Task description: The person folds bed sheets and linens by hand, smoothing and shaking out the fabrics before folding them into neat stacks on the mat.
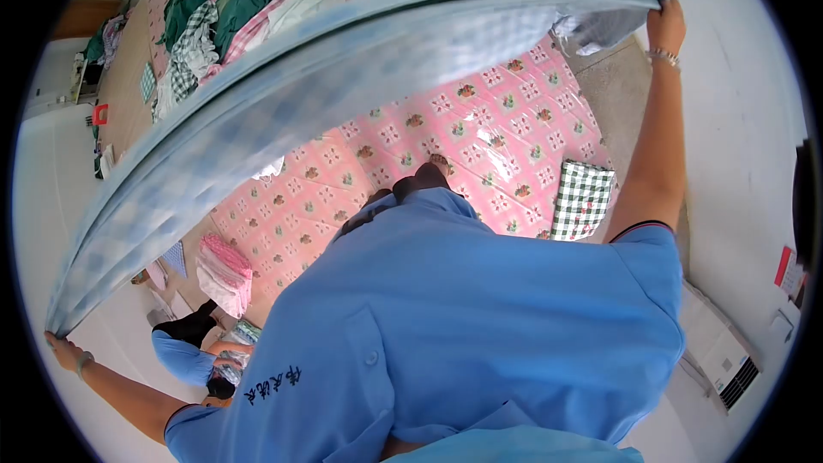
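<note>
A large blue-and-white checked sheet (257,111) is stretched in a wide arc in front of me, off the floor. My left hand (64,353) is closed on one corner at the far lower left. At the upper right, my right hand (667,27) grips the opposite corner, with that arm raised high. Between the hands the sheet bows upward and partly hides what lies behind it. A folded green-and-white checked cloth (583,200) lies on the floor below my right arm.
Pink patterned plastic sheeting (489,146) covers the floor around my feet. Beyond the sheet is a heap of laundry (244,4). Folded pink cloths (225,274) lie at left, near another person (184,360) bending over fabric. A white wall (729,103) rises close on my right.
</note>
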### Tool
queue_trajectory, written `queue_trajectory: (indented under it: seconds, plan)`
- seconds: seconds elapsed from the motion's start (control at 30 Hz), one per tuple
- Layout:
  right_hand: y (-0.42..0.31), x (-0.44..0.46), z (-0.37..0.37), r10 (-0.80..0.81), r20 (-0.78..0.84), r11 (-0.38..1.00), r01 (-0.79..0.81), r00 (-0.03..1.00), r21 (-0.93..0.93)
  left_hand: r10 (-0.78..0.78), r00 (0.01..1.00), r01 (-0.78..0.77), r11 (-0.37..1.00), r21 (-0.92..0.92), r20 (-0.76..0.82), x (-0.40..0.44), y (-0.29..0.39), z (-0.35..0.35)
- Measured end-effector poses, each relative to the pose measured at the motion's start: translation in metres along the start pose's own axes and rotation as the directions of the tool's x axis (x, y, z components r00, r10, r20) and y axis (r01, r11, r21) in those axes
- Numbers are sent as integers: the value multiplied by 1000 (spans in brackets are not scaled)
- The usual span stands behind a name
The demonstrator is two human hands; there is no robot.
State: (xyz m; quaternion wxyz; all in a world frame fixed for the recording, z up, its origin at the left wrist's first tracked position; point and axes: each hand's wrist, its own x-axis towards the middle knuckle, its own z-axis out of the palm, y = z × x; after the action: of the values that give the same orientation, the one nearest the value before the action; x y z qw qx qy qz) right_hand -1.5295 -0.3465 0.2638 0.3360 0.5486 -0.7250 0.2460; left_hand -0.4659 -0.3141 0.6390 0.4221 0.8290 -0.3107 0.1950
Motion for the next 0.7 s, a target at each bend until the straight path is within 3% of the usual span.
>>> queue_trajectory:
  seconds: [0.07, 0.1, 0.13, 0.17, 0.2, 0.23, 0.27, 0.3, 0.33, 0.4, 0.47, 0.53, 0.6, 0.7]
  plan:
    - [-17, -49, 8, 97, 202, 989, -118, 975, 94, -78, 995, 68, 985, -159, -55, -1, -22, -8]
    - [-28, -85, 16, 202, 523, 977, -209, 828, -46, -81, 994, 70, 985, -158, -66, 1, -38, -16]
    - [-35, -132, 21, 33, 685, 984, -145, 728, 107, -96, 995, 89, 985, -147, -37, 5, -56, -24]
    - [-54, -181, 15, -44, 798, 985, -109, 601, 136, -112, 994, 110, 985, -131, -7, 5, -72, -33]
    - [-53, -246, 25, -309, 740, 931, 32, 597, 363, -122, 992, 119, 986, -117, -18, -11, -77, -34]
    - [-61, -310, 36, -385, 695, 826, -109, 607, 553, -140, 989, 127, 962, -240, -38, -39, -72, -31]
    - [-87, -320, 17, -407, 832, 859, -153, 378, 489, -159, 985, 128, 924, -359, -59, -60, -74, -34]
    - [-106, -342, 15, -291, 914, 875, -306, 283, 374, -175, 984, 135, 852, -506, -32, -58, -92, -38]
    - [-121, -354, 13, -404, 867, 844, -246, 292, 476, -180, 982, 133, 861, -491, -50, -64, -100, -47]
    - [-146, -368, 10, -442, 878, 814, -329, 183, 479, -170, 978, 113, 919, -379, -123, -73, -110, -63]
    - [-158, -380, 20, -482, 867, 819, -287, 124, 497, -209, 965, 127, 902, -413, -160, -61, -123, -79]
    - [-163, -372, 36, -446, 883, 842, -263, 149, 470, -256, 964, 175, 812, -558, -71, -58, -130, -95]
    - [-160, -374, 75, -411, 884, 871, -192, 221, 453, -280, 960, 217, 794, -568, -26, -51, -131, -92]
    - [-157, -337, 131, -315, 850, 867, -236, 421, 438, -238, 970, 227, 802, -553, 53, -42, -132, -68]
